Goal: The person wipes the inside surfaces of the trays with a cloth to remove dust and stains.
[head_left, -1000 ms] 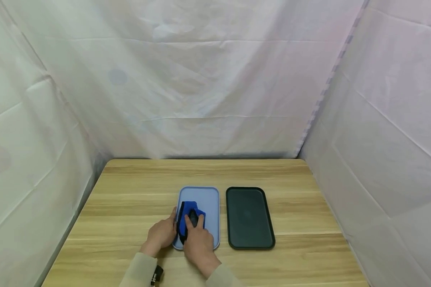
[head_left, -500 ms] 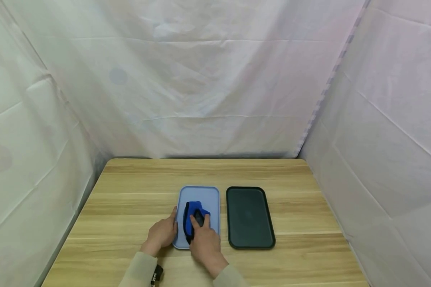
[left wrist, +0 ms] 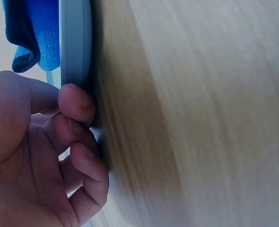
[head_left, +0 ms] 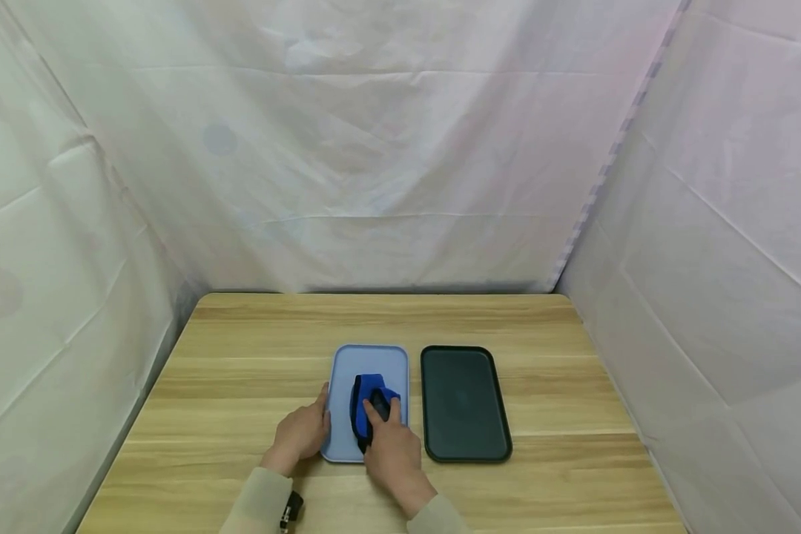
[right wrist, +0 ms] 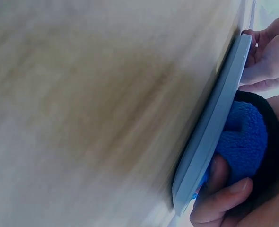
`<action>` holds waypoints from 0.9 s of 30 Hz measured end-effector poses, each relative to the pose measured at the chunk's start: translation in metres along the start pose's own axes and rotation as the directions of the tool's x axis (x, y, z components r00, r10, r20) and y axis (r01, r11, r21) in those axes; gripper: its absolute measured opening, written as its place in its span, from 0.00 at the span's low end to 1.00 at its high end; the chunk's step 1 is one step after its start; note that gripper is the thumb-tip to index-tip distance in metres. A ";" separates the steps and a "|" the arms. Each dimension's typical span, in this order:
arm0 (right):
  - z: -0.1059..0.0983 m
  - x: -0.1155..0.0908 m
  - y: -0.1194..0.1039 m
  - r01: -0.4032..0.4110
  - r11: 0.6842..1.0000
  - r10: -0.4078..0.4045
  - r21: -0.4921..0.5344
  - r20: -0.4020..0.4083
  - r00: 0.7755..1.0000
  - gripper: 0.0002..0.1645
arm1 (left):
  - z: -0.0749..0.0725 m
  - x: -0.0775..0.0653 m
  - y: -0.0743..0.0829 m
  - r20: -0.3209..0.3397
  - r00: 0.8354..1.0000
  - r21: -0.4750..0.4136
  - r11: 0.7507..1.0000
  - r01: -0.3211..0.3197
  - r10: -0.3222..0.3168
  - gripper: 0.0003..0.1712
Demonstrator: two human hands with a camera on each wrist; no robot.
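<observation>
A light blue tray [head_left: 347,359] lies on the wooden table. My left hand [head_left: 302,432] grips its near left edge, with curled fingertips [left wrist: 76,103] against the outer side of the rim in the left wrist view. Within the tray is a bunched blue cloth [head_left: 368,386] with black edging, which looks fluffy in the right wrist view. My right hand [head_left: 394,452] holds the cloth down near the tray's right side, index and middle fingers spread over a dark patch of it. Thumb and fingers curl about the cloth in the right wrist view; its underside is hidden.
A dark green tray [head_left: 463,404] lies just right of the light blue one, a narrow strip of table between them. White fabric walls [head_left: 387,170] enclose the wooden table [head_left: 240,371] at the back and both sides.
My right hand has slid the blue cloth to the right across the light blue tray. My left hand stays at the tray's edge, and both trays keep their places.
</observation>
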State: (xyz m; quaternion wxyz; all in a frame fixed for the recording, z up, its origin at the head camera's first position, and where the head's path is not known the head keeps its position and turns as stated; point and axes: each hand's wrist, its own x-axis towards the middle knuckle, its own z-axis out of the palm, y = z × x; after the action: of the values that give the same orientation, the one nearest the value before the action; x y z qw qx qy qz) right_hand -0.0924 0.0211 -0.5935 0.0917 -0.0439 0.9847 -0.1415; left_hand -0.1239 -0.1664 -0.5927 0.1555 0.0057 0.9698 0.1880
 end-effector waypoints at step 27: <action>-0.005 -0.003 0.012 -0.017 1.000 0.017 0.000 -0.015 1.000 0.50 | 0.000 -0.002 0.000 -0.018 1.000 0.000 1.000 -0.009 0.009 0.35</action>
State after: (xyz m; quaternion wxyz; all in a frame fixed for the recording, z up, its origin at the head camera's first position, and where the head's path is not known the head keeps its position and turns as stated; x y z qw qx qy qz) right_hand -0.0908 0.0346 -0.5914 0.0854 -0.0343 0.9857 -0.1410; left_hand -0.1224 -0.1662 -0.5919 0.1459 0.0081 0.9711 0.1888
